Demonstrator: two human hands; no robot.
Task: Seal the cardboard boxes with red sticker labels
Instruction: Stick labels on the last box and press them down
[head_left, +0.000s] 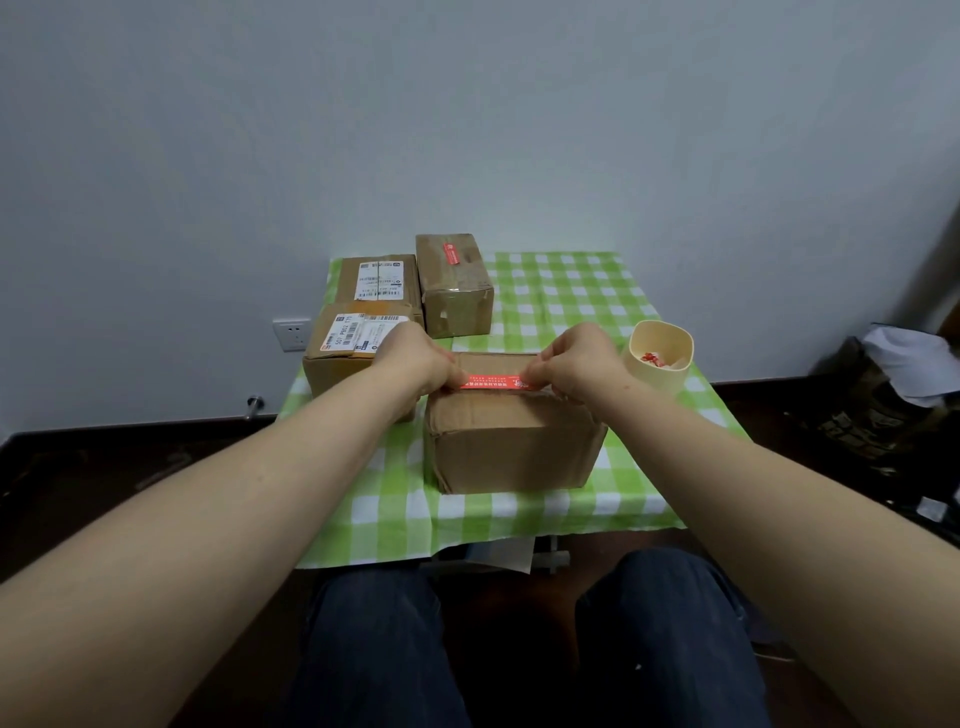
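A plain cardboard box (511, 441) stands in the middle of the small table. A long red sticker label (493, 381) stretches across its top. My left hand (415, 358) pinches the label's left end and my right hand (576, 361) pinches its right end, both just above the box's top. Whether the label touches the box I cannot tell. At the back stands a box (453, 283) with a red sticker (451, 254) on its top.
Two boxes with white shipping labels, one (376, 280) behind the other (353, 353), sit at the left. A cream cup (660, 358) holding red and white scraps stands at the right. The table has a green checked cloth (566, 291). Dark bags (883, 405) lie on the floor at the right.
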